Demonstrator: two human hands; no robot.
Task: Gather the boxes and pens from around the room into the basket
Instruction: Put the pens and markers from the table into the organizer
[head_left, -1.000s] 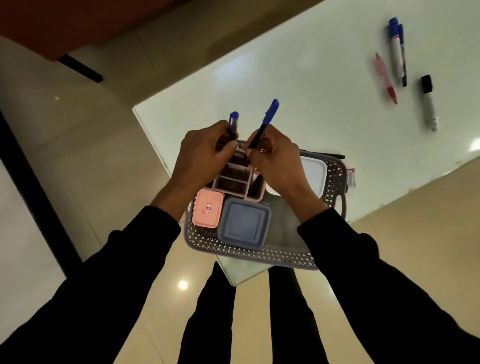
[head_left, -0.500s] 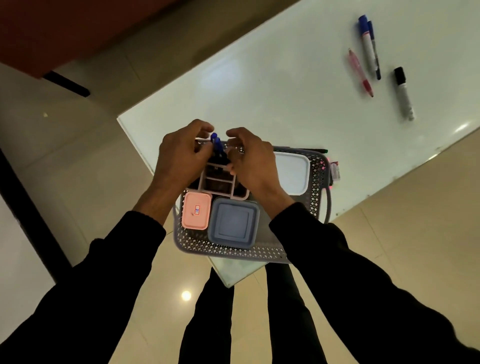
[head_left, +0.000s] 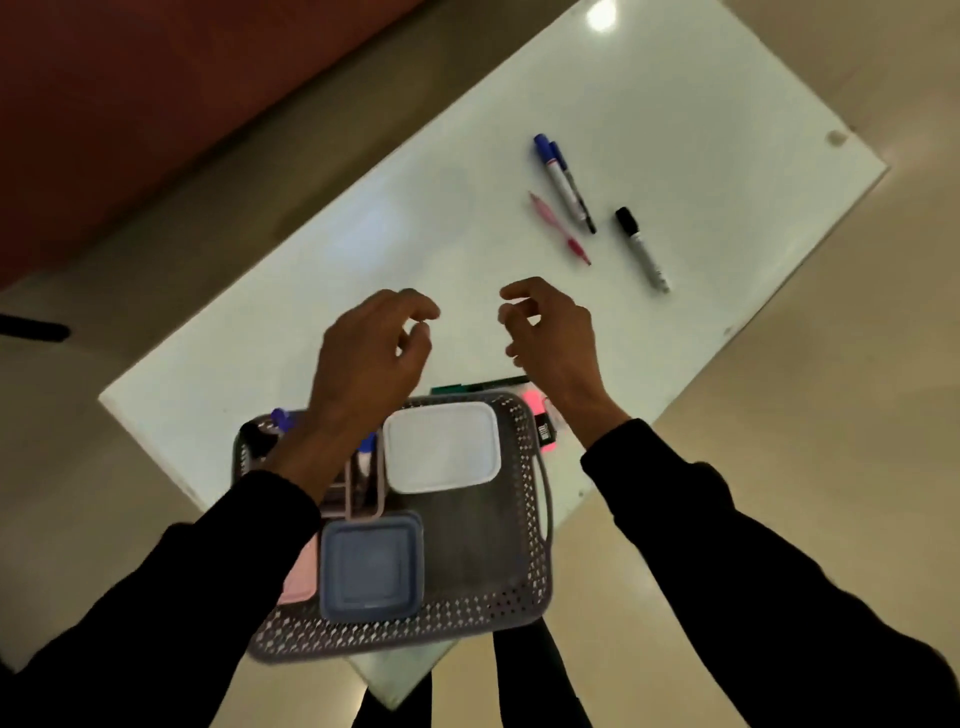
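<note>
A grey perforated basket (head_left: 524, 587) sits at the near corner of the white table (head_left: 467, 218). Inside it lie a white box (head_left: 441, 447), a blue-grey box (head_left: 370, 564), a pink box (head_left: 300, 579) and a pink divided holder (head_left: 363, 493) with blue-capped pens (head_left: 280, 417) standing in it. My left hand (head_left: 369, 353) and my right hand (head_left: 550, 332) hover over the table beyond the basket, fingers curled and apart, holding nothing. Farther right lie a blue marker (head_left: 557, 174), a blue pen (head_left: 576, 195), a pink pen (head_left: 558, 227) and a black marker (head_left: 641, 248).
A green pen (head_left: 472, 387) and a pink-and-black object (head_left: 540, 423) lie just outside the basket's far right rim. A dark red wall or cabinet (head_left: 156, 104) runs beyond the table. Glossy beige floor (head_left: 779, 415) surrounds the table, and my legs stand below its near corner.
Both hands held blue pens over the holder, lowered them in, then let go and lifted forward over the table. The view has tilted up, showing more of the table.
</note>
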